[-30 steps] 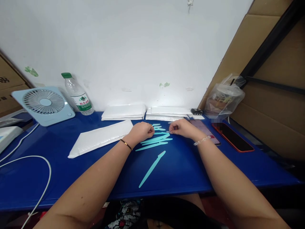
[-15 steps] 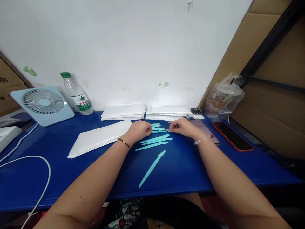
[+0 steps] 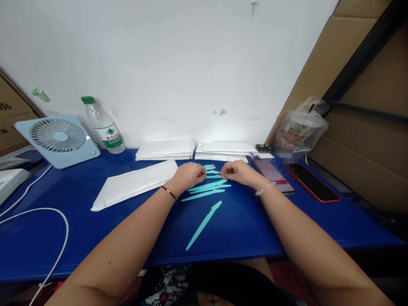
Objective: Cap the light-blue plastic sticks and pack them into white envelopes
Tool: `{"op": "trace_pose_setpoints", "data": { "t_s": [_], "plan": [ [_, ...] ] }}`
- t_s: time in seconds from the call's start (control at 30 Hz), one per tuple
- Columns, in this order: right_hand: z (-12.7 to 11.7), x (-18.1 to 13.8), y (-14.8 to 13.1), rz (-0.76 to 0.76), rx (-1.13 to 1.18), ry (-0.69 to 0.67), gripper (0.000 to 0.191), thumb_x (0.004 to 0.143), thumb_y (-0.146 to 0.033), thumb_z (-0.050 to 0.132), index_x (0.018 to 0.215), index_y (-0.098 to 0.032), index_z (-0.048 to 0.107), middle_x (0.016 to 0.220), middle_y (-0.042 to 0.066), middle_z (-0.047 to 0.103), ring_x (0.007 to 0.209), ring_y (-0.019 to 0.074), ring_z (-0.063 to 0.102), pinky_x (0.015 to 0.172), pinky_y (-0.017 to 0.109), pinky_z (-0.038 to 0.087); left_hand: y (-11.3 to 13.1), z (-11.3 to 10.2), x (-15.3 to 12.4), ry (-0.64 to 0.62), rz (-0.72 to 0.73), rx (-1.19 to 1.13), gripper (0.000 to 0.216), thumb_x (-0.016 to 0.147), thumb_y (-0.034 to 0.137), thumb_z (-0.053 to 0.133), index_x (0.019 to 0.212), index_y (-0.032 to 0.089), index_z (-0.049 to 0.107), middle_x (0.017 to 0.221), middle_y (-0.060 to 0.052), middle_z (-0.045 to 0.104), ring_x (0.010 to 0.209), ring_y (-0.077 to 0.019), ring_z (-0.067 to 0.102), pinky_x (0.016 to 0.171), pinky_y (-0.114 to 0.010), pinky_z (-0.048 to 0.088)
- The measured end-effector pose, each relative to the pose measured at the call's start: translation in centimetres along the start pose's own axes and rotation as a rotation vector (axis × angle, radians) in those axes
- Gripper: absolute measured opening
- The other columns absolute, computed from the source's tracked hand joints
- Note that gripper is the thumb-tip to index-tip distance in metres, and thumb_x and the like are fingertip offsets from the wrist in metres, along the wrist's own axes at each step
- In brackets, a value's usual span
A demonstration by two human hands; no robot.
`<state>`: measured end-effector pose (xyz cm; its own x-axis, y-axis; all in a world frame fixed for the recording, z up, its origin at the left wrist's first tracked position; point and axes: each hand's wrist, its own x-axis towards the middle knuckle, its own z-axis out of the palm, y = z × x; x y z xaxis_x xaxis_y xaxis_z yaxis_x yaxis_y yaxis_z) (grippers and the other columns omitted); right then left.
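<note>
Several turquoise eyebrow razors lie side by side on the blue table, and a single razor rests apart, nearer its front edge. At the far end of the group, my left hand is closed, its thumb and fingers pinched at the handle end of a razor. My right hand is pinched at that razor's other end, its fingertips partly hiding the tip. Left of my left hand lies a white padded envelope.
White padded envelopes are stacked along the wall, with more envelopes beside them. A fan and a water bottle stand left. To the right are a phone, a red-edged phone and a bagged cup.
My right hand has moved left to the razor's tip, uncovering more of the nearer phone. Something small and pale at its fingertips no longer shows. My left hand has shifted slightly right.
</note>
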<state>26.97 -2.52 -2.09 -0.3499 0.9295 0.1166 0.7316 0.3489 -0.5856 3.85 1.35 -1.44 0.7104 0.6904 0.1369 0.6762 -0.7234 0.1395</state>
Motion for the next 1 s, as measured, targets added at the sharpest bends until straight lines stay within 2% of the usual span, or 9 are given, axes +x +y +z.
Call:
{"op": "trace_pose_setpoints", "data": {
  "t_s": [0.13,0.27,0.37,0.47,0.6,0.7,0.8,0.9,1.0],
  "plan": [
    [-0.4,0.1,0.1,0.001,-0.04,0.026,0.014,0.075,-0.021,0.059,0.081,-0.019,0.071,0.077,0.002,0.071,0.069,0.0146,0.062,0.063,0.023,0.045,0.2,-0.1,-0.1,0.035,-0.035,0.009,0.02,0.081,0.027,0.049,0.081,0.022,0.068,0.081,-0.003,0.068,0.074,-0.0173,0.06,0.061,-0.024,0.039],
    [-3.6,-1.4,1.4,0.13,-0.171,0.139,0.016,0.074,-0.029,0.061,0.081,-0.019,0.072,0.079,0.002,0.071,0.069,0.0157,0.061,0.064,0.024,0.044,0.6,-0.7,-0.4,0.093,-0.06,-0.108,0.024,0.079,0.036,0.053,0.094,0.021,0.065,0.096,-0.004,0.066,0.085,-0.0181,0.06,0.065,-0.024,0.042],
    [-5.8,-2.8,2.1,0.331,-0.232,0.007,0.015,0.066,-0.029,0.068,0.075,-0.018,0.071,0.068,0.001,0.069,0.065,0.0164,0.061,0.058,0.024,0.042,0.9,-0.9,-0.5,-0.06,0.018,-0.203,0.031,0.074,0.047,0.058,0.087,0.02,0.066,0.089,-0.003,0.066,0.079,-0.0174,0.06,0.06,-0.024,0.041],
    [-6.2,-3.2,2.2,0.483,-0.287,-0.145,0.016,0.057,-0.024,0.074,0.072,-0.018,0.069,0.066,0.002,0.068,0.062,0.0168,0.061,0.054,0.024,0.041,1.1,-0.6,-0.4,-0.147,0.028,-0.225,0.027,0.072,0.045,0.06,0.082,0.02,0.066,0.081,-0.002,0.066,0.071,-0.0152,0.059,0.055,-0.022,0.037],
    [-5.0,-2.6,2.0,0.455,-0.265,-0.171,0.004,0.063,-0.018,0.068,0.065,-0.018,0.064,0.063,0.002,0.066,0.057,0.0144,0.058,0.051,0.023,0.04,1.1,-0.5,-0.4,-0.146,0.015,-0.215,0.017,0.075,0.034,0.055,0.078,0.021,0.066,0.075,0.0,0.067,0.064,-0.0132,0.058,0.053,-0.022,0.035],
    [-4.2,-2.1,2.1,0.411,-0.049,-0.123,0.008,0.065,-0.018,0.067,0.071,-0.018,0.062,0.059,0.0,0.064,0.053,0.0126,0.056,0.05,0.023,0.042,1.2,-0.6,-0.5,-0.103,0.023,-0.164,0.016,0.074,0.027,0.051,0.071,0.019,0.065,0.067,-0.001,0.065,0.06,-0.0135,0.055,0.051,-0.023,0.033],
    [-3.5,-1.6,2.1,0.337,0.361,0.052,0.018,0.068,-0.024,0.07,0.082,-0.017,0.061,0.062,0.001,0.064,0.055,0.0121,0.059,0.054,0.023,0.048,1.2,-0.5,-0.3,-0.05,-0.002,-0.165,0.018,0.073,0.022,0.048,0.064,0.017,0.062,0.06,-0.002,0.061,0.055,-0.013,0.052,0.051,-0.023,0.033],
    [-2.8,-1.0,1.5,0.282,0.749,0.278,0.026,0.067,-0.031,0.074,0.083,-0.016,0.06,0.07,0.003,0.065,0.065,0.0145,0.065,0.06,0.024,0.052,0.7,-0.1,0.0,-0.009,-0.058,-0.364,0.018,0.075,0.028,0.048,0.069,0.017,0.062,0.064,-0.001,0.062,0.057,-0.0122,0.053,0.053,-0.021,0.036],
    [-2.2,-0.5,0.5,0.262,0.915,0.395,0.03,0.064,-0.034,0.078,0.081,-0.016,0.061,0.074,0.004,0.067,0.067,0.0153,0.067,0.054,0.02,0.05,0.1,0.2,0.3,0.055,-0.119,-0.54,0.025,0.078,0.037,0.048,0.073,0.017,0.062,0.065,0.0,0.062,0.058,-0.0116,0.053,0.053,-0.021,0.038]
  ]
}}
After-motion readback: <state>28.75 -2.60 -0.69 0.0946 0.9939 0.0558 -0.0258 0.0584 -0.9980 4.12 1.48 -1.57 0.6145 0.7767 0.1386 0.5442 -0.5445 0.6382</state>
